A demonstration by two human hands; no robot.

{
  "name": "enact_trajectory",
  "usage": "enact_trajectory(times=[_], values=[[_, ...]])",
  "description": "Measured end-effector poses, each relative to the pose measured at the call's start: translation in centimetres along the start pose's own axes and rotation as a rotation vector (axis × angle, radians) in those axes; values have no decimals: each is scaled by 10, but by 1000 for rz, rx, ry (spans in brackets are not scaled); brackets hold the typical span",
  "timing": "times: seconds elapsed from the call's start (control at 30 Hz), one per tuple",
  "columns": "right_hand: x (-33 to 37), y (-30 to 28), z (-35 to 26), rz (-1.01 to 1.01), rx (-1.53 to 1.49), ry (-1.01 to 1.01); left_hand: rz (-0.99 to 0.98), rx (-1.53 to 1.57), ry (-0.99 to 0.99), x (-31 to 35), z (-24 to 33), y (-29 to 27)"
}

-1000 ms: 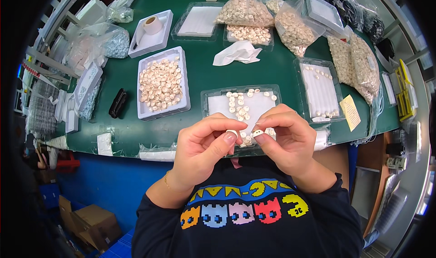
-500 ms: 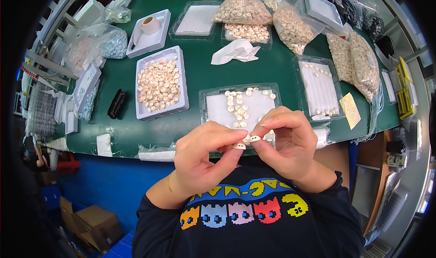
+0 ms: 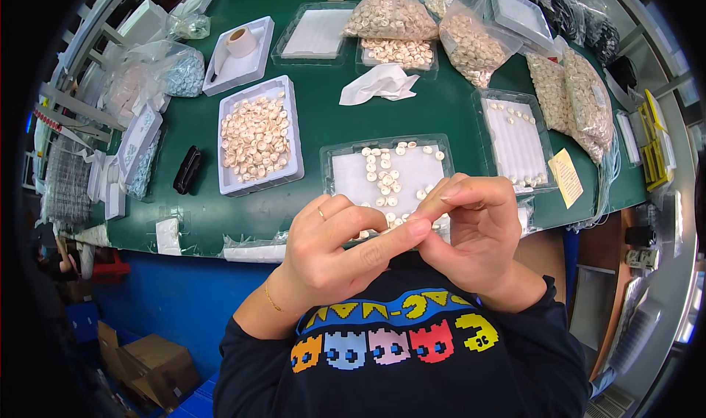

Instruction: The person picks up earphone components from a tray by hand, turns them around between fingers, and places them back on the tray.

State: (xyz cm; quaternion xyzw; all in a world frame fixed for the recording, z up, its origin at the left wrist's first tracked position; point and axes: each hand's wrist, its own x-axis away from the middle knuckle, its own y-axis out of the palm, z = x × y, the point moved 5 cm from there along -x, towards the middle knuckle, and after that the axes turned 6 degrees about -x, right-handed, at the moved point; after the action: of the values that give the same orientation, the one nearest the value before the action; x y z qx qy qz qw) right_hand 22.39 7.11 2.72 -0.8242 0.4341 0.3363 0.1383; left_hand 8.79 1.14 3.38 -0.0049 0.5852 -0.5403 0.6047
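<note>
My left hand [image 3: 331, 252] and my right hand [image 3: 479, 234] meet in front of my chest, over the near edge of the green table. The left index finger reaches across to the tips of the right thumb and index finger, which are pinched together. Whatever lies between the fingertips is hidden by them. Just beyond sits a clear plastic tray [image 3: 326, 169] lined with a white sheet [image 3: 349, 179]. Several small round cream button-like pieces [image 3: 387, 183] are spread on it, some partly covered by my hands.
A white tray [image 3: 297, 142] heaped with cream pieces stands left, beside a black object [image 3: 188, 169]. At right lie a lined tray [image 3: 516, 149] and a yellow note [image 3: 565, 177]. Bags of pieces [image 3: 391, 13], a crumpled tissue [image 3: 379, 84] and a tape roll [image 3: 240, 43] are farther back.
The two cream pieces that showed in my fingertips are now out of sight. My left index finger has stretched right onto the right hand's fingertips, and the left hand has turned over.
</note>
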Motion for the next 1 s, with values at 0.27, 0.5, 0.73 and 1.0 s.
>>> enact_trajectory(times=[0.27,0.5,0.73,1.0], values=[[-5,-5,-5,18,-139,80,128,-86,-2,7,-6,-9],[-4,-3,-5,21,-167,95,236,-19,-49,6,-3,-15],[-3,-3,-4,17,-174,83,168,20,0,1,2,-12],[-4,-1,-5,-9,-115,5,88,-2,60,-7,10,-8]])
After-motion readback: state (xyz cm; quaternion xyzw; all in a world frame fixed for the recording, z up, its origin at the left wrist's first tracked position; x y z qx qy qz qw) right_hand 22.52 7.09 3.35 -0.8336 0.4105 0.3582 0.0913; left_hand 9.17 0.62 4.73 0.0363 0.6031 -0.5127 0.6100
